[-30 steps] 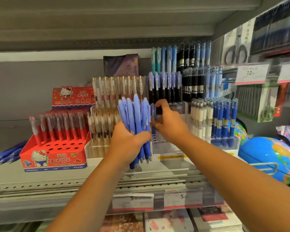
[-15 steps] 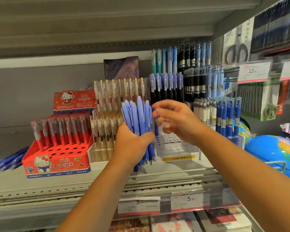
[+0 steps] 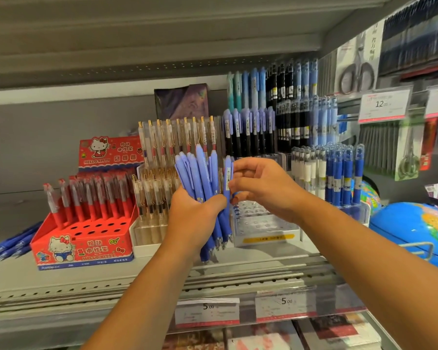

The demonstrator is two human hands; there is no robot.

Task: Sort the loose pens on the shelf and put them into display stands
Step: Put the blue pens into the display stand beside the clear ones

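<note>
Gripping a bundle of blue pens [image 3: 203, 180] in my left hand [image 3: 194, 219], I have my fingers curled tight round the barrels, the clip ends fanned upward and the tips hanging below my palm, above the front of the grey shelf [image 3: 111, 276]. My right hand [image 3: 262, 189] is right beside it, fingers [image 3: 242, 167] bent, pinching a single blue pen [image 3: 227, 176] with a barcode label at the right edge of the bundle; that pen stands upright and touches its neighbours. Just behind my right hand sits a clear display stand [image 3: 264, 224] with a yellow strip on its front; several of its front holes show with nothing in them. To its left stands a white stand of clear pens with gold clips [image 3: 151, 198], and further left a red Hello Kitty stand [image 3: 82, 245] with red pens in its back rows and open holes in front. A few loose blue pens [image 3: 12, 242] lie flat on the shelf at the far left, well apart from my hands. To the right, blue capped pens [image 3: 344, 178] stand upright in another clear holder, with a globe [image 3: 415, 229] beside them. Price tags [image 3: 208, 311] marked 5 hang on the shelf edge below.
</note>
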